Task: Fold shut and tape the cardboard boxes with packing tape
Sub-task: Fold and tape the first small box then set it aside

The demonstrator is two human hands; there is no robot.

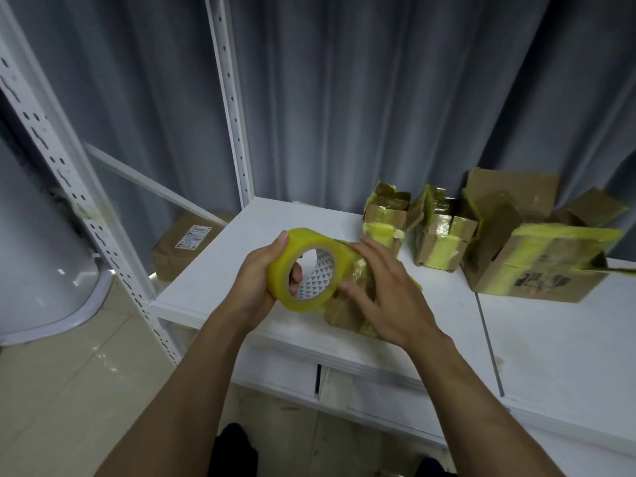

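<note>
My left hand point(261, 280) grips a yellow roll of packing tape point(309, 270), fingers through its core, above the white table's point(223, 270) front edge. My right hand point(382, 290) lies with straight fingers over a small cardboard box point(347, 311) wrapped in yellow tape, just right of the roll; most of that box is hidden under the hand and roll. Three more cardboard boxes with yellow tape and raised flaps stand at the back right: a small one point(385, 218), a middle one point(440, 235) and a large one point(537, 259).
A white perforated shelf upright point(69, 187) rises at the left, another point(230, 98) behind the table's corner. A taped brown parcel point(186, 246) lies on the floor beyond the table's left edge. Grey curtains hang behind. A second white tabletop point(568, 356) adjoins on the right.
</note>
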